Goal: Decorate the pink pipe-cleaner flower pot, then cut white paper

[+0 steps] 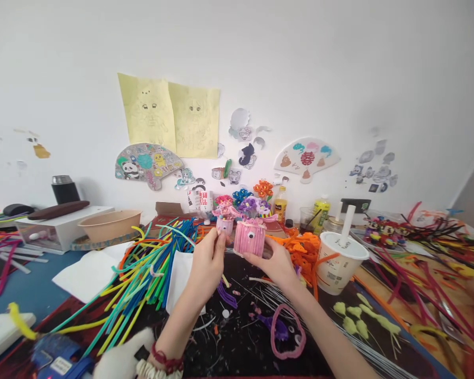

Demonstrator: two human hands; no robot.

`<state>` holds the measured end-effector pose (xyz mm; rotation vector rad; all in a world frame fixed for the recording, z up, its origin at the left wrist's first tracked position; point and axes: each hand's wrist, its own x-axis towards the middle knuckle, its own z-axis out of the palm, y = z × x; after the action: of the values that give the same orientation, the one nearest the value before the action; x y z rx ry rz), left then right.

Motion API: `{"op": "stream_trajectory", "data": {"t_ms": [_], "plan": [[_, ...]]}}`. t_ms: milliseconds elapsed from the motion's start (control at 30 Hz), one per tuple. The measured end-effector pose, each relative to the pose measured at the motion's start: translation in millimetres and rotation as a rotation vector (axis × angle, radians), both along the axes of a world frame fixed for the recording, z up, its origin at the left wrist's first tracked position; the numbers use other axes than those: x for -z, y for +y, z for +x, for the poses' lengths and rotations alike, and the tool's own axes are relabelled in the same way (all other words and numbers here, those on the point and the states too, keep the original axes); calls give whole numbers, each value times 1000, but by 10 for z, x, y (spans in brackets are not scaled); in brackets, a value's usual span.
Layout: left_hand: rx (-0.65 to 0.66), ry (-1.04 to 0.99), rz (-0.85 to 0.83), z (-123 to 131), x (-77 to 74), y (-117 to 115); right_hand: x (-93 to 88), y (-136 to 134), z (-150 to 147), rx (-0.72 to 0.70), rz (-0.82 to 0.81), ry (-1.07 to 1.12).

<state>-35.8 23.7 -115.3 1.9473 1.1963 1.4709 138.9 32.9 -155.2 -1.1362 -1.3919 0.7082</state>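
A small pink pot, its sides ridged like pipe cleaners and bearing a googly eye, is held up off the table in my right hand. The thumb lies along its lower edge, and the fingers behind it are hidden. My left hand is closed in a pinch just left of the pot; what sits between its fingertips is too small to make out. Beyond that hand stands another pink pot with an eye. A loop of dusty pink pipe cleaner lies on the dark mat below.
Green, blue and yellow pipe cleaners heap on the left. A lidded cup with a straw stands right, beside orange pipe-cleaner pieces. Thin wires and scraps litter the mat. Pipe-cleaner flowers and bottles line the back.
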Motion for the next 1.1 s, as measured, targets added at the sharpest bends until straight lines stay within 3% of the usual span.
{"op": "stream_trajectory", "data": {"t_ms": [267, 433, 767, 1100], "plan": [[167, -115, -14, 77, 13, -49, -144, -176, -130, -53, 84, 11], [225, -158, -27, 88, 4, -54, -200, -245, -172, 6, 142, -35], [230, -169, -33, 95, 28, -63, -177, -246, -151, 87, 237, -43], [181, -166, -16, 78, 47, -64, -167, -232, -157, 82, 218, -41]]}}
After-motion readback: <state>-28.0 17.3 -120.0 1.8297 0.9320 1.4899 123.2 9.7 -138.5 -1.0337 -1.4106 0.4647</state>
